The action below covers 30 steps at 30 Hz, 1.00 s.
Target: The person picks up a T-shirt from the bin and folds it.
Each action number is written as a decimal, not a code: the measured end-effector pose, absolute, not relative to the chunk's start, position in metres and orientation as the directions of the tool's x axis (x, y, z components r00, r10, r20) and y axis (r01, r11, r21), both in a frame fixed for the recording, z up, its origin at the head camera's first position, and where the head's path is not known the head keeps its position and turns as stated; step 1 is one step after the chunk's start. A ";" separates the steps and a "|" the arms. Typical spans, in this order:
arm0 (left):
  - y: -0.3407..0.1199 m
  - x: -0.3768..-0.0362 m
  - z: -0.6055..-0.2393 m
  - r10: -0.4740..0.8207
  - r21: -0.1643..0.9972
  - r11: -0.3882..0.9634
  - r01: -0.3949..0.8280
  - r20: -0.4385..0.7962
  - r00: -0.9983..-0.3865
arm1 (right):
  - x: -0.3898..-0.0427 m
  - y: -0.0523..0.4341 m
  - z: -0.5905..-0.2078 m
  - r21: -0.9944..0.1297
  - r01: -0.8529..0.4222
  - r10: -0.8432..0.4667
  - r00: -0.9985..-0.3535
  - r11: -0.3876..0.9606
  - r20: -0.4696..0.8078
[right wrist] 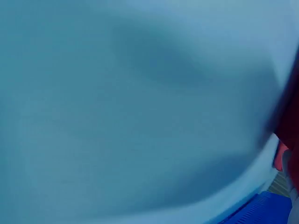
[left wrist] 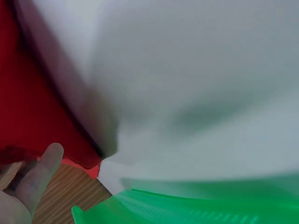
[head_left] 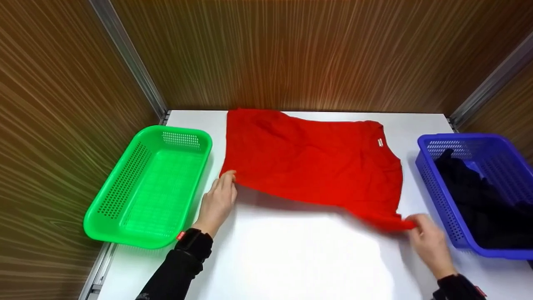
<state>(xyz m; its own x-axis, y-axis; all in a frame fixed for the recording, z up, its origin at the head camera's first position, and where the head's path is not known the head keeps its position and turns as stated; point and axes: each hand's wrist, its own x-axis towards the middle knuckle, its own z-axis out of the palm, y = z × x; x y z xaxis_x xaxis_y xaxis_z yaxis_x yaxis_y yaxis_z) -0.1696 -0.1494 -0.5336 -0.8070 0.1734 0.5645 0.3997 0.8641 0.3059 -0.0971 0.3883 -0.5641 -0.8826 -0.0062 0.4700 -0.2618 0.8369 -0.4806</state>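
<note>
Spread across the middle and far part of the table (head_left: 291, 258): a T-shirt (head_left: 308, 162), its far edge against the back wall (head_left: 316, 54). To the left of the T-shirt, an open basket (head_left: 125, 225), overhanging the table's left edge. To the right, a second basket (head_left: 429, 175) near the right edge, with dark clothing (head_left: 479, 200) piled inside. At the T-shirt's near-left corner, the left hand (head_left: 218, 202), between shirt and left basket. At the near-right corner, the right hand (head_left: 431, 243), just beside the second basket. Near part of the table in front of the shirt, between both hands.
</note>
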 end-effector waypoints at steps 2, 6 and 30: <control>-0.148 -0.170 -0.528 0.107 0.394 0.839 0.376 0.559 -0.822 | -0.101 0.381 -0.543 -0.607 -0.153 0.194 -0.863 0.780 0.467; -0.148 -0.170 -0.516 0.015 0.444 0.827 0.346 0.596 -0.803 | -0.110 0.368 -0.497 -0.700 -0.248 0.332 -0.744 0.670 0.581; -0.164 -0.158 -0.499 0.162 0.450 0.830 0.329 0.371 -0.915 | -0.126 0.381 -0.432 -0.932 -0.082 0.215 -0.962 0.354 0.166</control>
<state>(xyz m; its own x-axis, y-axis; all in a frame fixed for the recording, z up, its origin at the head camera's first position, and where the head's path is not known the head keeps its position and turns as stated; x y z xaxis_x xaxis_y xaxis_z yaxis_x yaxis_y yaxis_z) -0.1579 -0.1645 -0.4987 -0.9146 0.1617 0.3707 0.3292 0.8300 0.4502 -0.1258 0.3806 -0.4318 -0.9623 0.2153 0.1664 -0.0819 0.3538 -0.9317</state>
